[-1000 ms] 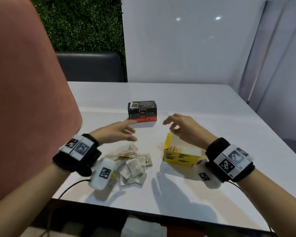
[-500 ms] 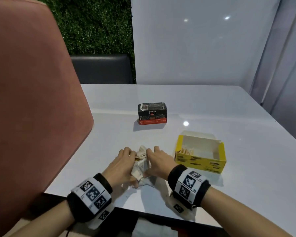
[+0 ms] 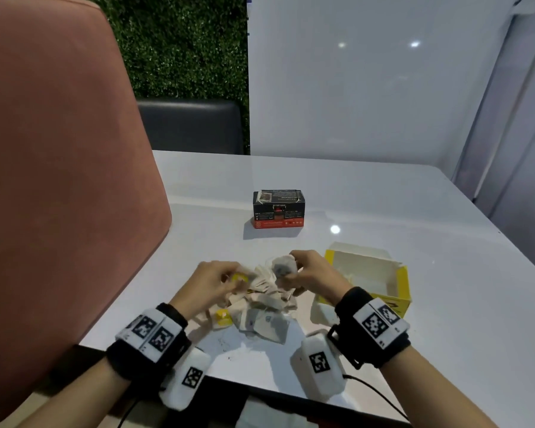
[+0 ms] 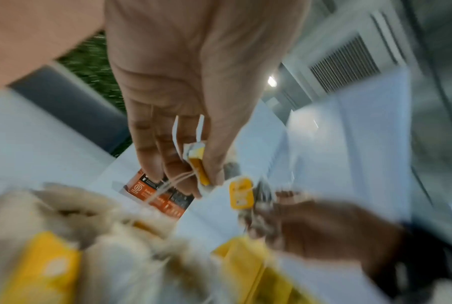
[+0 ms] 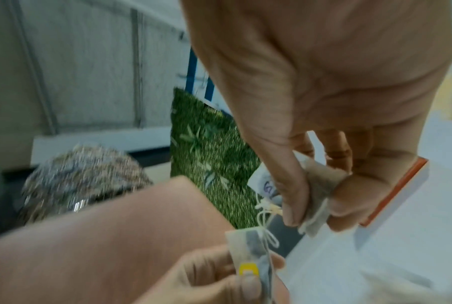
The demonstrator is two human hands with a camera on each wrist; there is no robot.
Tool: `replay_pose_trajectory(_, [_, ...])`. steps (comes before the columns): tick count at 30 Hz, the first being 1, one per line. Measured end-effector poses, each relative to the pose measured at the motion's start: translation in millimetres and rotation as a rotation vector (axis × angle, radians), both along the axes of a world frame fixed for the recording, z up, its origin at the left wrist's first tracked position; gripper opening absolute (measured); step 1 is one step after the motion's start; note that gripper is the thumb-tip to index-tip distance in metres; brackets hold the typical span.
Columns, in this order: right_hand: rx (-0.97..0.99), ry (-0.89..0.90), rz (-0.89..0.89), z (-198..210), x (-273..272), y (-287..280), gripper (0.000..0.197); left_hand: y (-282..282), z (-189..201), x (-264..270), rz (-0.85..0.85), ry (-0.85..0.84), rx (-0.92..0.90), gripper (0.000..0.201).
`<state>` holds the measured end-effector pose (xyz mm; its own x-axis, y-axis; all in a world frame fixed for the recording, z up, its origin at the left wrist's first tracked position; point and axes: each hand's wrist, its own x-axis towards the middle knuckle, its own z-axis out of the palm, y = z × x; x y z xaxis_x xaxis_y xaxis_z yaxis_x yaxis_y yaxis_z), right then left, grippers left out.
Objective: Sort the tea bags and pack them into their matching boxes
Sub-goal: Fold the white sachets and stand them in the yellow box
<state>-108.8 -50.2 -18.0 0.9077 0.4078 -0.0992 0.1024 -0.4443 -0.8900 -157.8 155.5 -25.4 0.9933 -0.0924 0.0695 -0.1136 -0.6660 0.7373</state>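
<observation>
The heap of tea bags (image 3: 261,307) lay on the near part of the white table (image 3: 445,242). I had my left hand (image 3: 209,285) pinching a yellow-tagged bag (image 4: 199,164) over the heap, and my right hand (image 3: 314,274) clamped on a pale bag (image 5: 317,192) (its tag was blurred). The open yellow box (image 3: 396,291) sat just right, the black box (image 3: 278,209) farther back.

The head view looks down over the table (image 3: 383,193); both wrist views sit close, sharing the tea bags (image 3: 266,298).
</observation>
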Motion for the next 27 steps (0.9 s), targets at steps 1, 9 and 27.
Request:
replay_pose_trajectory(1, [0.101,0.037,-0.018,2,0,-2,0.022,4,3,2,0.049,0.037,-0.161,0.012])
replay_pose_trajectory(9, [0.89,0.49,-0.096,-1,-16,9,0.009,-7,3,-3,0.097,0.256,-0.769,0.023])
replay_pose_trajectory(27, [0.648,0.335,-0.138,-14,-33,4,0.016,-34,1,1,0.178,0.087,-0.821,0.014])
